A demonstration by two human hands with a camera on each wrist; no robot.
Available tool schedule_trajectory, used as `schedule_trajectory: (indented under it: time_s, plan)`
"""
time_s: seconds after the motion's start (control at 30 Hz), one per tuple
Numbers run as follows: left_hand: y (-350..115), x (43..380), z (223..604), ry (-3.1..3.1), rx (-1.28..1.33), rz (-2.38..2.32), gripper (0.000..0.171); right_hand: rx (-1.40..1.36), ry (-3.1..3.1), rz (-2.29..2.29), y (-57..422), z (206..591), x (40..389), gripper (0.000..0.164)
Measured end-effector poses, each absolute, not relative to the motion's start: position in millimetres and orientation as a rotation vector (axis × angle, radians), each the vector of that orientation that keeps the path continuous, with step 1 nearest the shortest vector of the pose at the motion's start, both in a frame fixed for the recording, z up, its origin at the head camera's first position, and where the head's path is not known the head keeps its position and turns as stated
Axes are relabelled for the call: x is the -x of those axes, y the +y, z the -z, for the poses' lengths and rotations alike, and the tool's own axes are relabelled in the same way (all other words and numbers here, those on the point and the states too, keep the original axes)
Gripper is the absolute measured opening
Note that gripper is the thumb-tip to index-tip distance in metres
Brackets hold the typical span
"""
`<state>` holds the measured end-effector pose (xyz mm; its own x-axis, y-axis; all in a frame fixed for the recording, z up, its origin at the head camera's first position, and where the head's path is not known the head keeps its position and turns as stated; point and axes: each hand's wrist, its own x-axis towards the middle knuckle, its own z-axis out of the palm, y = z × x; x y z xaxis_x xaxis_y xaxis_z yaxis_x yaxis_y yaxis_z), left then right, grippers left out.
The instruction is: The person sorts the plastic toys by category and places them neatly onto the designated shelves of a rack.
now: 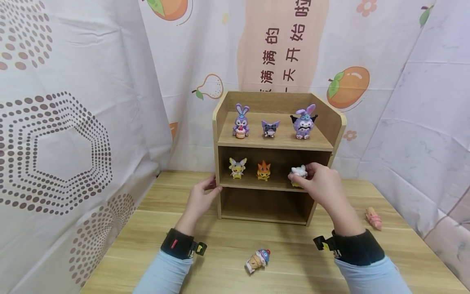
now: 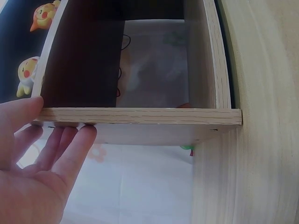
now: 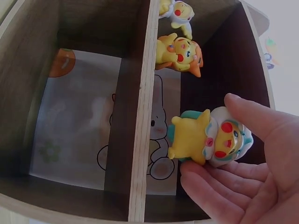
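Note:
In the head view, a small wooden display shelf (image 1: 280,144) stands on the table. My right hand (image 1: 324,183) holds a yellow figurine with a white hood (image 1: 299,171) at the right end of the middle tier. Seen from the right wrist, the thumb is at the hood and the fingers lie along the other side of the yellow figurine (image 3: 194,142). My left hand (image 1: 200,200) grips the shelf's left side panel (image 2: 140,115), thumb at the front edge and fingers against the outer face. Also on the middle tier are a grey-and-yellow figurine (image 1: 237,168) and an orange one (image 1: 263,170).
On the top tier stand a purple rabbit figurine with a cake (image 1: 240,121), a small purple figurine (image 1: 270,128) and a purple-eared one (image 1: 304,121). An ice-cream-cone figurine (image 1: 257,260) lies on the table in front; a pink-and-tan figurine (image 1: 373,218) lies at the right.

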<state>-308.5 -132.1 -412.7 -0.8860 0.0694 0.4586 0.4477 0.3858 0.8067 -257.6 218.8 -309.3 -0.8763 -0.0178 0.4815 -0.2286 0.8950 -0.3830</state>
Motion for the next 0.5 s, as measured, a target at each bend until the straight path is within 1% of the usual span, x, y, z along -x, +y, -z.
schedule_trajectory:
  time_s: [0.13,0.37,0.5]
  plan:
    - [-132.3,308.7,412.4,-2.288,0.461,1.501,0.047,-0.169,-2.61,-0.587,215.9,307.0,264.5,0.062]
    - [-131.9,308.1,412.1,-2.278,0.466,1.505,0.047,-0.191,-2.608,-0.575,213.4,306.9,275.9,0.049]
    - [-132.0,308.2,412.1,-2.281,0.455,1.507,0.047,-0.181,-2.608,-0.573,212.6,307.3,280.7,0.046]
